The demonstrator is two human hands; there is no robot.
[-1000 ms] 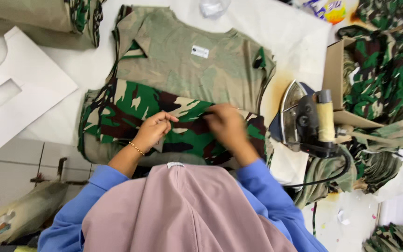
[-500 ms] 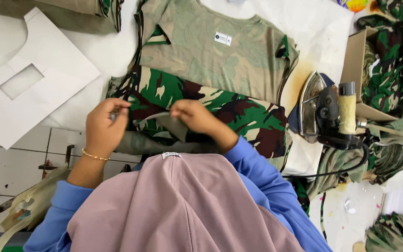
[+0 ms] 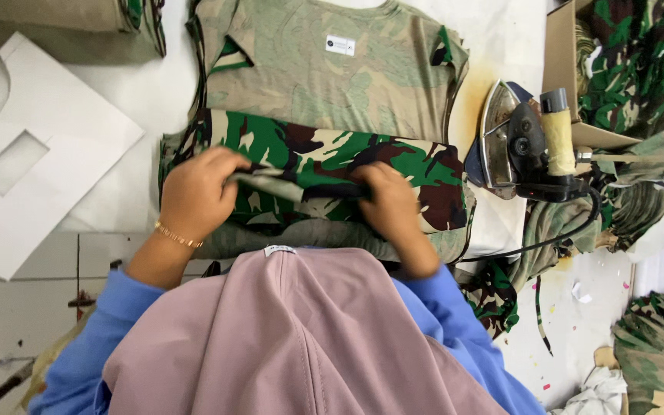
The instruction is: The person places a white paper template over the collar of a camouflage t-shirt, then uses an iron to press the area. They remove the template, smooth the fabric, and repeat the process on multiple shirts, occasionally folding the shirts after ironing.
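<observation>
At the left of the frame lies a white cardboard template (image 3: 36, 180). In the centre, the left hand (image 3: 194, 192) and the right hand (image 3: 390, 201) pinch a folded edge of the camouflage shirt (image 3: 324, 157), fingers apparently closed on the cloth. At the right stands an iron (image 3: 520, 142).

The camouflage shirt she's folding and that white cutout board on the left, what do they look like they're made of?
The camouflage shirt held by both hands looks like soft printed knit cloth, matte: it creases and folds limply. The white board with its window cutout looks like stiff card or thin plastic sheet, flat with clean-cut edges; which one is unclear.
</observation>
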